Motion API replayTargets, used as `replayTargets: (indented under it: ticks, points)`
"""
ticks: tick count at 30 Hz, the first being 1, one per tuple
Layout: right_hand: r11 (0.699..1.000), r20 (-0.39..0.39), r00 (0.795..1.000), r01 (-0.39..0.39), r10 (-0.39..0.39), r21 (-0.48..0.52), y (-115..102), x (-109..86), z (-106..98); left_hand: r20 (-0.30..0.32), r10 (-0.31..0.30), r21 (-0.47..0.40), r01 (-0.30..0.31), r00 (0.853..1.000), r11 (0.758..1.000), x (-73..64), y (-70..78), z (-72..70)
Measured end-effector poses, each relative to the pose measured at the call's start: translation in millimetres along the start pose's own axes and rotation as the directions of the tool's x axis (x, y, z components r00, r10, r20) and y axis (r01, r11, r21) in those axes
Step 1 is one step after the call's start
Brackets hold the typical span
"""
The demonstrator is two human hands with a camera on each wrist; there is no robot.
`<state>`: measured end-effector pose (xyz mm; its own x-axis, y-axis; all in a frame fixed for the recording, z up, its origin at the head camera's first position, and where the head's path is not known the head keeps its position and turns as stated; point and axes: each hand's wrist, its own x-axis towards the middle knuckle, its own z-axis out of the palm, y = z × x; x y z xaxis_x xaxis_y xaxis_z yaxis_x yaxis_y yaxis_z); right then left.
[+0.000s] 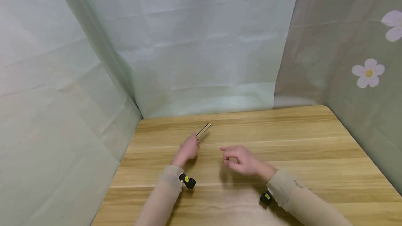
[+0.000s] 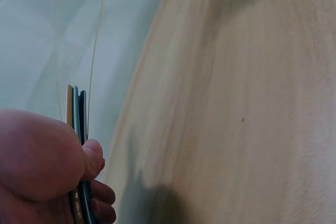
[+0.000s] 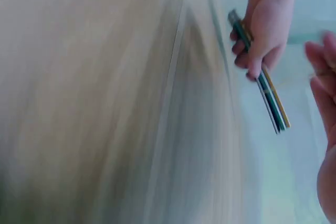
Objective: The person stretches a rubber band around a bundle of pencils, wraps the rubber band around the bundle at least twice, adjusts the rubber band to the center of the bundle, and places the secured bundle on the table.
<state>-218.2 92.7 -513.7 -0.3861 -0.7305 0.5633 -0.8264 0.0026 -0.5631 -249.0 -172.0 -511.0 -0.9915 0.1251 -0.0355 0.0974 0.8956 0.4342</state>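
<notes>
My left hand (image 1: 189, 147) grips a bundle of several pencils (image 1: 204, 130) above the left part of the table. In the left wrist view, the pencils (image 2: 77, 107) are yellow, teal and dark, with thumb and fingers curled round them. A thin, pale rubber band (image 2: 94, 51) stretches away from the bundle towards a fingertip at the top edge. To the right, my right hand (image 1: 241, 159) holds the band's far end, apart from the pencils, thumb and fingers bent into a ring and one finger pointing left. The right wrist view shows this hand (image 3: 328, 103) blurred at the edge.
The wood-grain table (image 1: 301, 142) lies beneath both hands. Pale cloth curtains (image 1: 201, 51) hang behind it and at the sides, the right one printed with flowers (image 1: 368, 73). Each wrist wears a small black camera (image 1: 188, 181).
</notes>
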Motion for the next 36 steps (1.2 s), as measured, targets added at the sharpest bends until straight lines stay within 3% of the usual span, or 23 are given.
replayTargets:
  ticks: [2,4,7,9,12,17,21,23,25,26,31,33,36]
  points:
    - [0.969,-0.025,0.994,-0.100,0.109,0.226,-3.1,2.6,4.2,-0.004,-0.001,-0.022,0.001,1.000,1.000,-1.1,0.7,2.3]
    - [0.875,-0.027,0.961,-0.239,0.275,0.421,-4.6,4.7,8.3,-0.014,0.003,-0.046,-0.003,1.000,0.999,-2.3,2.2,4.1]
    - [0.709,-0.002,0.871,-0.399,0.492,0.582,-4.3,8.9,14.4,-0.051,0.031,-0.079,-0.035,0.998,0.996,-3.3,5.3,6.7]
    - [0.591,0.012,0.805,-0.445,0.593,0.672,-1.0,11.3,18.9,-0.074,0.059,-0.084,-0.065,0.996,0.994,-3.9,7.4,9.1]
    - [0.438,0.018,0.733,-0.426,0.680,0.792,5.2,14.3,25.1,-0.093,0.087,-0.094,-0.096,0.992,0.991,-3.9,9.9,13.4]
    - [0.200,0.051,0.665,-0.295,0.745,0.935,11.1,21.0,28.1,-0.147,0.121,-0.124,-0.139,0.982,0.982,-4.6,12.9,16.1]
    - [-0.012,0.120,0.621,-0.175,0.774,0.985,12.8,23.3,22.6,-0.164,0.248,-0.086,-0.265,0.955,0.960,-8.6,14.6,15.4]
    - [-0.079,0.157,0.598,-0.155,0.786,0.985,13.4,20.0,17.8,-0.132,0.326,-0.069,-0.337,0.936,0.939,-12.6,16.2,15.0]
    - [-0.110,0.189,0.583,-0.168,0.790,0.980,13.6,15.4,12.8,-0.092,0.384,-0.068,-0.390,0.919,0.918,-17.8,17.3,14.6]
    - [-0.112,0.199,0.575,-0.185,0.793,0.976,13.2,13.1,10.5,-0.078,0.400,-0.069,-0.405,0.913,0.912,-20.0,17.5,14.6]
    - [-0.064,0.218,0.572,-0.276,0.791,0.959,11.5,5.4,2.7,-0.050,0.418,-0.056,-0.420,0.907,0.906,-25.9,14.9,17.3]
    - [-0.027,0.214,0.563,-0.322,0.798,0.946,10.7,4.3,1.4,-0.029,0.428,-0.026,-0.428,0.904,0.903,-26.3,12.9,19.1]
    - [0.065,0.209,0.563,-0.427,0.799,0.902,10.3,3.2,-0.9,0.016,0.443,0.032,-0.443,0.896,0.896,-28.0,11.6,19.9]
